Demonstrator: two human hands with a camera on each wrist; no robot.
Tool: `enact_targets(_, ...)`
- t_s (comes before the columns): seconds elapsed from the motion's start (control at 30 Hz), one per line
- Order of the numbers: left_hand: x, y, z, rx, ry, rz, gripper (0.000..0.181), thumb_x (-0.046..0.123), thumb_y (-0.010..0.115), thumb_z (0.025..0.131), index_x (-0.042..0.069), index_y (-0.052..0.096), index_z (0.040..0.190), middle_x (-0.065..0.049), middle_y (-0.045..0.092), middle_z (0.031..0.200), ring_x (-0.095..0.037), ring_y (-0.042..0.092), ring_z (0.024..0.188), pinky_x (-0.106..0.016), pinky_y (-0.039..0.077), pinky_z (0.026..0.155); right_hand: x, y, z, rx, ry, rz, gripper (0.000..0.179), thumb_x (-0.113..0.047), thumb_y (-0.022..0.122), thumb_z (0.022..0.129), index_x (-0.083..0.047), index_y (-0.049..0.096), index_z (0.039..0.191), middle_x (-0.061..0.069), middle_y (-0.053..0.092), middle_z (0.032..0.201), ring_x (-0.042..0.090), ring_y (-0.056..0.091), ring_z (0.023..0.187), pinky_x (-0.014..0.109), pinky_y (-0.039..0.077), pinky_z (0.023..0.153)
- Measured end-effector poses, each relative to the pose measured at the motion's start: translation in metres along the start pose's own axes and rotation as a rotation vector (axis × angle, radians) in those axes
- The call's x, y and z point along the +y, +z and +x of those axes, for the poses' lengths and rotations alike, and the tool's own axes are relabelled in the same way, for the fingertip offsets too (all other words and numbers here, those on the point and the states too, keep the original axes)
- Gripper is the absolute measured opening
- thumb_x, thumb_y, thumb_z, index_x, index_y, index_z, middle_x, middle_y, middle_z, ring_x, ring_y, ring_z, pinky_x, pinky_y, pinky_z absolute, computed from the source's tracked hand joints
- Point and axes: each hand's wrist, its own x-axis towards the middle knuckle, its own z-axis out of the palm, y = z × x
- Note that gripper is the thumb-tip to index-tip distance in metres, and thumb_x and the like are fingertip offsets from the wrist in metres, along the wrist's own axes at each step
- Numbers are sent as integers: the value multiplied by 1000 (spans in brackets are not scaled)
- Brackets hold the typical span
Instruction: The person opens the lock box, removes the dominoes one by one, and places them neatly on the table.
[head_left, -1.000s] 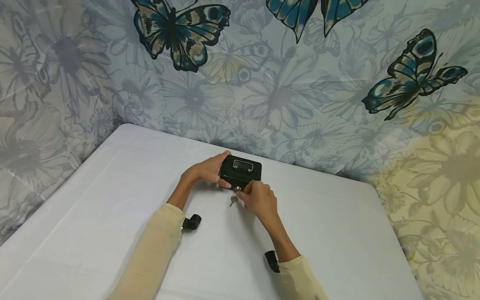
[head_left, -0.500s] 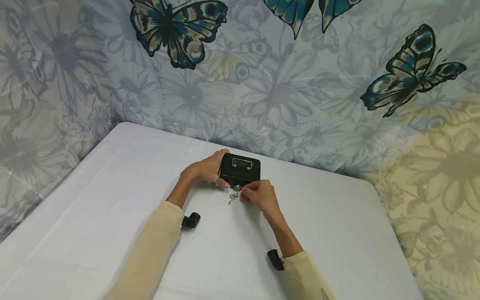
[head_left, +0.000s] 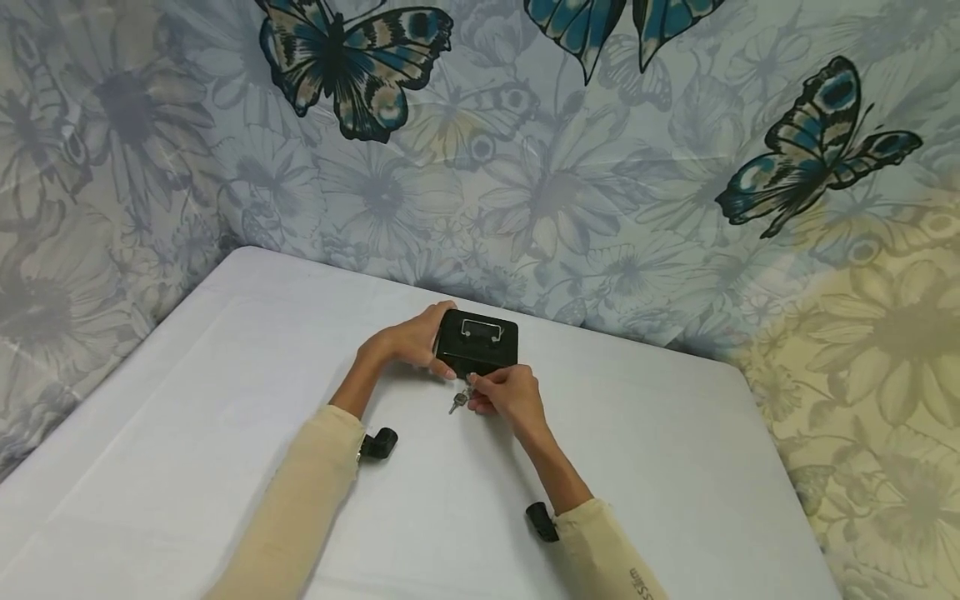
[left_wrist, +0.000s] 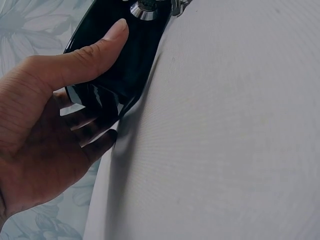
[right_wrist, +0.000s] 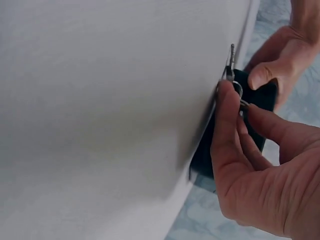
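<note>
White-covered table [head_left: 660,450] against a flowered backdrop [head_left: 555,200]. At far left, a cream left sleeve [head_left: 296,492] lay along the cloth, a black device [head_left: 378,444] at its wrist; a blue-and-tan butterfly [head_left: 360,71] was printed on the backdrop above. Next, the left hand [head_left: 408,340] gripped the left end of a black box [head_left: 453,348], thumb laid on the front face near a round metal lock [left_wrist: 144,12], other fingers curled round the end. The box sat near the table's back edge, wire handle [head_left: 482,327] on its lid. At its front, a loose key [head_left: 458,402] hung from a ring [right_wrist: 238,89]. Just right of that, the right hand [head_left: 513,398] pinched a small metal piece [right_wrist: 244,103] between thumb and finger, probably a second key's head; fingertips covered most of it. Farther right: the right sleeve [head_left: 607,546], dark lettering on it.
</note>
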Motion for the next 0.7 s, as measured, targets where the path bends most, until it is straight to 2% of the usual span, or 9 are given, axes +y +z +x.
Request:
enact_targets(0.17,0,1,-1,4,-11,-19,106,18,95,72,1,27,151,-23,46,144,-34,49,130,-53,38,121,2,2,1,-32,12,53,20,-7,70,98,11,78,99,21,79,82,18,78,65,24,64,61)
enact_targets(0.3,-2,2,-1,1,2,-41,103,15,94,72,1,28,150,-22,49,141,-33,51,126,-51,40,118,5,2,2,-48,59,105,19,-4,68,99,12,77,104,23,80,86,16,78,65,24,64,62)
enact_targets(0.53,-2,2,-1,-6,-4,-66,105,13,94,72,3,27,152,-21,51,141,-33,53,126,-51,40,118,6,4,3,-71,108,176,21,-2,65,101,15,74,107,21,79,83,12,76,62,25,65,63)
enact_targets(0.7,-2,2,-1,-14,-20,-71,106,13,94,73,4,25,153,-21,51,142,-33,53,127,-52,40,119,4,6,5,-92,192,226,24,-5,62,104,15,72,112,16,79,79,12,76,61,26,65,66)
